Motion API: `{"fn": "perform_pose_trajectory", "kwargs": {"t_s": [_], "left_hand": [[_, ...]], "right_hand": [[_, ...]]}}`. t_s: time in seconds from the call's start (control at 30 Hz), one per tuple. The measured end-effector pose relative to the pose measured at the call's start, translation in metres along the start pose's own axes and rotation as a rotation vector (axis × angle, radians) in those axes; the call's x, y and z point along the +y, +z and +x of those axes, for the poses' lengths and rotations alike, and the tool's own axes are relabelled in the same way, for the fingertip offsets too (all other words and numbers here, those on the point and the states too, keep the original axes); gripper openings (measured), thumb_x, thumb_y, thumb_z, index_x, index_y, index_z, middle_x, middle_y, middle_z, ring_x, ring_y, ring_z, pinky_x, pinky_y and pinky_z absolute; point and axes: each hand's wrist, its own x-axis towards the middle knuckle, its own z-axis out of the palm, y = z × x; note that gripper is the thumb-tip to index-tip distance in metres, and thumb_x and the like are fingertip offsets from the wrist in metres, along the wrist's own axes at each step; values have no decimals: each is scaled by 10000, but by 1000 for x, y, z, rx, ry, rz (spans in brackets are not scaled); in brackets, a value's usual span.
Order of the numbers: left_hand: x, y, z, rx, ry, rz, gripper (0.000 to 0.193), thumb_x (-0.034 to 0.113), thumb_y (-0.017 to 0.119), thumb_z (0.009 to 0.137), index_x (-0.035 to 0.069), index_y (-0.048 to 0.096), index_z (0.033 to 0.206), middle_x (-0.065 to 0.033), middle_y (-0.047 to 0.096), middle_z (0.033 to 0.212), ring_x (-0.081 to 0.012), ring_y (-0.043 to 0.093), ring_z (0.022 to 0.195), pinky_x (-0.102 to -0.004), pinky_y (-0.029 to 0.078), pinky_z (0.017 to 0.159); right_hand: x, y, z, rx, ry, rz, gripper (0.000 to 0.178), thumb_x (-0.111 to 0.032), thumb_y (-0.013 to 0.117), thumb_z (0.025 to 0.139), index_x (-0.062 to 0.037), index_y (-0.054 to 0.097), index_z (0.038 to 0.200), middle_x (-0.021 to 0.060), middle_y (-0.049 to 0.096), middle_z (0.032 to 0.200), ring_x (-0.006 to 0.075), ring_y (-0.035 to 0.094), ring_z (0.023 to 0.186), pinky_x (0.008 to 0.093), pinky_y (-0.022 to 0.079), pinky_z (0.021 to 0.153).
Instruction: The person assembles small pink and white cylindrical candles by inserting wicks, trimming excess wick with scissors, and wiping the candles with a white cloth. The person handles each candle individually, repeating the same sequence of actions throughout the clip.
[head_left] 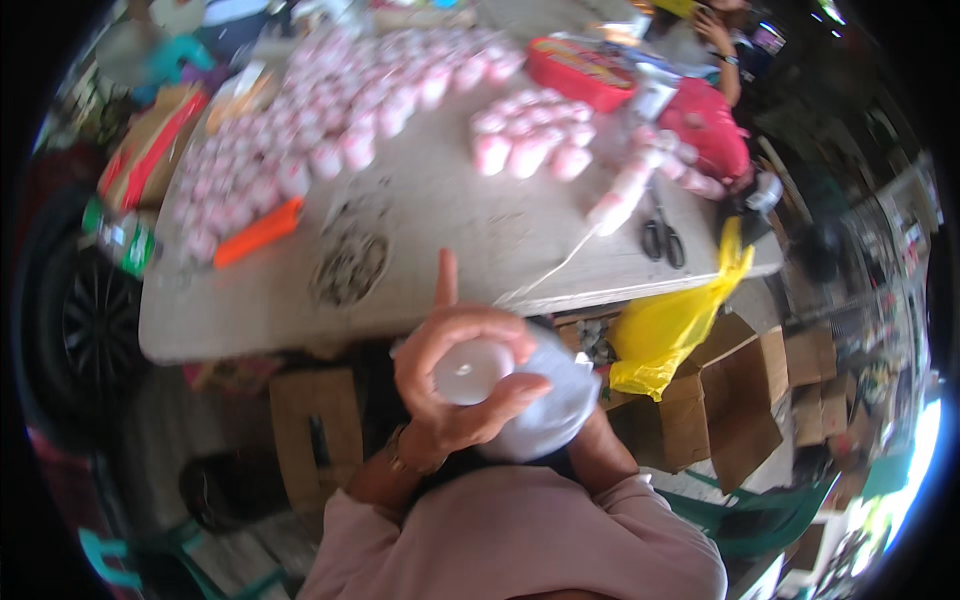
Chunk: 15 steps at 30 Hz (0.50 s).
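My left hand point(455, 375) is curled around a round, pale pinkish-white cup-shaped piece point(472, 371) with a small bright dot at its centre; one finger points up. Whitish-grey cloth point(550, 395) bunches just right of it, in front of my right forearm point(605, 455). My right hand is hidden behind the cloth and my left hand, so its fingers do not show. Past my hands, many small pink-and-white cups point(300, 110) crowd the table's far left side. A smaller cluster of the same cups point(530, 130) stands farther right.
On the table point(430, 210) lie an orange-handled tool point(258, 232), a round patch of small grey bits point(352, 268), black scissors point(662, 240) and a stacked row of cups point(625, 195) with a string. A red tin point(580, 75) stands behind. A yellow bag point(665, 335) hangs beside cardboard boxes point(735, 400).
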Motion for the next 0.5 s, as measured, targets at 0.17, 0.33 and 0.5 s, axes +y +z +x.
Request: {"fn": "perform_pose_trajectory", "kwargs": {"t_s": [0.17,0.33,0.5], "left_hand": [[-4,-4,-4,332,-115,-301,325,44,775,749,54,551,985,-47,665,815,-122,640,763,-463,171,1159],[-11,-3,1,513,-262,-651,330,51,738,815,71,493,1035,-54,618,813,-113,580,711,-360,397,996],[-19,5,2,575,-340,-521,278,-3,739,793,62,523,954,-35,600,816,-90,568,733,-364,471,992]], "right_hand": [[6,16,16,222,-158,276,421,-240,568,944,-19,521,1299,119,598,1219,217,567,1139,327,447,985],[24,34,16,258,-239,628,422,-216,573,926,-29,519,1300,123,596,1207,231,568,1131,337,452,973],[34,35,17,296,-279,742,425,-192,579,908,-40,518,1301,127,594,1194,245,569,1123,347,457,962]]}}
